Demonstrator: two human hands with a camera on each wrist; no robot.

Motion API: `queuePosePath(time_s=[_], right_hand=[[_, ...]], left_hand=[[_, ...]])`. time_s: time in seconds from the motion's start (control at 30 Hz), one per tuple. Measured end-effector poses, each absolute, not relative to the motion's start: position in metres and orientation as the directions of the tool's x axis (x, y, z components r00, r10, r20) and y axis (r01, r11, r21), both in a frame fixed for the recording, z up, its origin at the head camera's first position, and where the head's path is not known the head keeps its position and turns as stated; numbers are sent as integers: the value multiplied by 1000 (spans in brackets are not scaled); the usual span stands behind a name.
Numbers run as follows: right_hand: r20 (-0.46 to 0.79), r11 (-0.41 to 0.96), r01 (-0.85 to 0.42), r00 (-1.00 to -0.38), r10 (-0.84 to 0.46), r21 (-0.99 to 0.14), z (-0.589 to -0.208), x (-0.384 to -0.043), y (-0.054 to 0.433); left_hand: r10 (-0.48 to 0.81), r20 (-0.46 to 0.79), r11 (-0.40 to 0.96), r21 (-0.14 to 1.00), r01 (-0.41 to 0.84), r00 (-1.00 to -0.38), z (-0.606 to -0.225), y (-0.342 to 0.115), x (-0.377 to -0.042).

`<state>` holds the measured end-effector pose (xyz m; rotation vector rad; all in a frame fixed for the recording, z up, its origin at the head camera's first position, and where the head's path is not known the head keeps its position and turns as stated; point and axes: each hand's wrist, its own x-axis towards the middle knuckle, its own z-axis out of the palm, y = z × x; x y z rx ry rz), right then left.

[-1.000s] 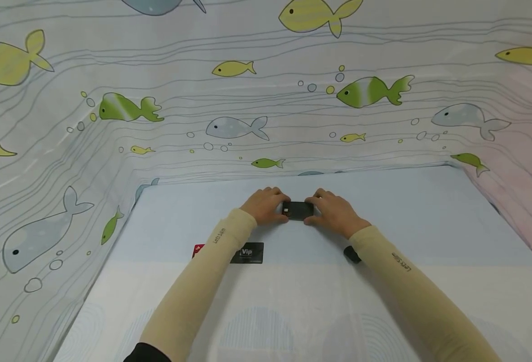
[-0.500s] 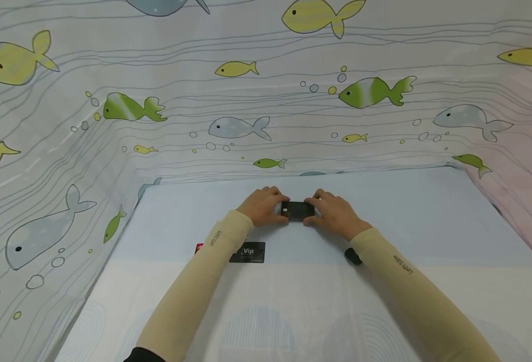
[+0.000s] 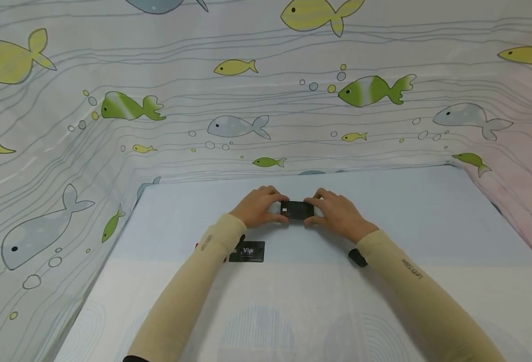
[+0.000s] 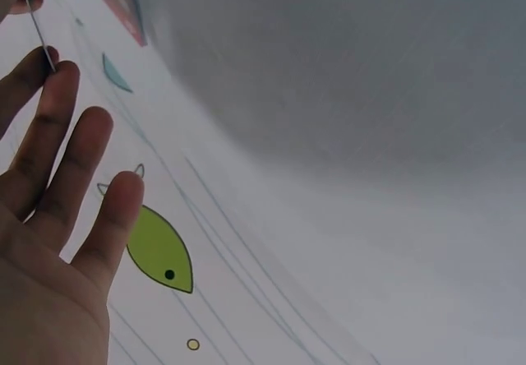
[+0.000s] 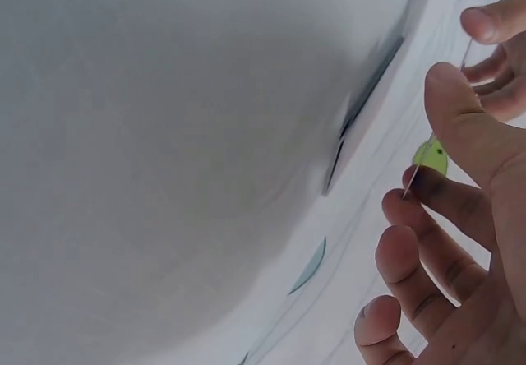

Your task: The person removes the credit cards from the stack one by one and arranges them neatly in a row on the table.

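Both hands hold a black VIP card [image 3: 297,210] by its two short ends, over the far part of the table. My left hand [image 3: 259,207] pinches the left end between thumb and fingers, and my right hand [image 3: 338,211] pinches the right end the same way. A small pale chip patch and the letters VIP show near the card's left end. From the left wrist the card [image 4: 39,34] appears edge-on as a thin line. In the right wrist view, thumb and fingers of the right hand [image 5: 460,233] meet at the card's thin edge [image 5: 416,174].
Another black Vip card [image 3: 247,252] lies on the pale table [image 3: 320,301], partly behind the left sleeve [image 3: 193,281]. A red bit [image 3: 196,246] peeks out left of that sleeve. A small black object [image 3: 358,257] sits against the right sleeve. Fish-printed sheeting [image 3: 293,110] rises behind the table.
Both forearms have swung slightly outward while the fingers stay on the held card's ends. VIP lettering has come into sight on it. The left sleeve now covers more of the red bit.
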<state>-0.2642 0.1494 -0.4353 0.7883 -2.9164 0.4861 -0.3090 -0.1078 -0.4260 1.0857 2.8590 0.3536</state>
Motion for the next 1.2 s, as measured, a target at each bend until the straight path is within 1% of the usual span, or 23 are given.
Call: queuePosePath(time_s=[0.17, 0.47, 0.63, 1.0, 1.2], right_hand=[[153, 818, -501, -865, -478, -281, -431, -261, 150], [165, 819, -503, -864, -475, -275, -427, -254, 150], [181, 817, -509, -861, -475, -272, -424, -249, 150], [258, 788, -557, -827, -499, -262, -422, -238, 152], [263, 778, -572, -817, -513, -261, -420, -232, 153]], left_hand=[[664, 46, 712, 264, 650, -746, -424, -110, -304], [640, 60, 717, 312, 623, -766, -419, -113, -293], [647, 66, 714, 298, 633, -760, -413, -114, -285], [669, 86, 701, 259, 664, -739, -404, -115, -271], [673, 102, 696, 247, 674, -733, -403, -117, -265]])
